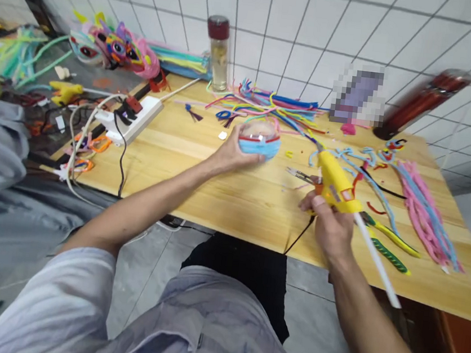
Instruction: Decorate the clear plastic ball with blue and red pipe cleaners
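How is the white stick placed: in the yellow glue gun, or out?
Partly in: the white stick enters the rear of the yellow glue gun; a long part sticks out behind.

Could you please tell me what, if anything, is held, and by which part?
Left hand: round blue piece, by its left and near side. Right hand: glue gun, by its handle.

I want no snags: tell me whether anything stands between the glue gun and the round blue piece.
Nothing visible blocks the glue gun from the round blue piece. A small yellow bit lies on the table between them; scissor blades show on the near side.
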Demonstrator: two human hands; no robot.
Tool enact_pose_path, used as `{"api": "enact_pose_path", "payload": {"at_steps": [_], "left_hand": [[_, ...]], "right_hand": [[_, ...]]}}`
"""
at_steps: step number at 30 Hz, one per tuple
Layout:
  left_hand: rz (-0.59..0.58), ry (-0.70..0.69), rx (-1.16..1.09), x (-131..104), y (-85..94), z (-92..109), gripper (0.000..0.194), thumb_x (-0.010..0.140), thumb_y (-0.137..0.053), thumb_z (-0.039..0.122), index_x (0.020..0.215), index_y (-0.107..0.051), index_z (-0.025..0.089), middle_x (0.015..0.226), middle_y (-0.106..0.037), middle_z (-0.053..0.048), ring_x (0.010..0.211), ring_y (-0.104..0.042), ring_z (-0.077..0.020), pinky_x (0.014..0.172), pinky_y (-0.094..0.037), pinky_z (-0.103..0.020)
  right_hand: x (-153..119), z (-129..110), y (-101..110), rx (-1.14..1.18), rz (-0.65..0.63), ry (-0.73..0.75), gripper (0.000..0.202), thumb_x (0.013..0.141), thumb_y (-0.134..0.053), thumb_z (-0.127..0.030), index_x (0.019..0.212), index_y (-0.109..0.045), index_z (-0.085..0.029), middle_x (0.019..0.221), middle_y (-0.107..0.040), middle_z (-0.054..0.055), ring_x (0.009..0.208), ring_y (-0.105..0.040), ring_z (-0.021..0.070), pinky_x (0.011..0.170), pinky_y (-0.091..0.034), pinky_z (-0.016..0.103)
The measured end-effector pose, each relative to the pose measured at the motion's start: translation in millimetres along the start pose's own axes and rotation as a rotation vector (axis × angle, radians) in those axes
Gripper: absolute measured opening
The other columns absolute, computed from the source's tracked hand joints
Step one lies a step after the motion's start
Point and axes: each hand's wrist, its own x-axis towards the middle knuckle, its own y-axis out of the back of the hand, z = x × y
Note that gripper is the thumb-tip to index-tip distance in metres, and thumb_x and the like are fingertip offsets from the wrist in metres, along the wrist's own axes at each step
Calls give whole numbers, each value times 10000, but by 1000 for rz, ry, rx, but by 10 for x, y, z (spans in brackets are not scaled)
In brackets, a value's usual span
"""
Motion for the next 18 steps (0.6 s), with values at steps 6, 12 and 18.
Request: {"api": "enact_pose_path", "payload": {"at_steps": [6,12,18], "left_hand": [[83,-145,89,153,-24,-149,1122,637,-962,563,1524,-374,208,1591,-478,-200,1498,-495,-368,1250,-415,-527],[77,-104,168,-30,-52,-181,1053,695,-918,468,1538,-359,176,1569,-504,-226,1490,-510,-375,1258,-418,-535],[120,-71,247,4,-20,-233,1051,674,-937,479,1532,-397,200,1498,-563,-199,1420,-566,-381,1224,-464,-550]], "right_hand": [[479,-181,7,-95,-100,147,444,943,-672,-582,1264,-664,-275,1094,-714,90,704,-627,198,690,-598,403],[576,97,-92,-196,-281,176,362,1016,-612,-554,1208,-687,-257,1189,-758,101,905,-742,247,824,-636,438],[446,509,-64,-235,-357,194,291,1054,-571,-459,1192,-721,-251,1127,-789,106,956,-774,264,862,-652,446]]}}
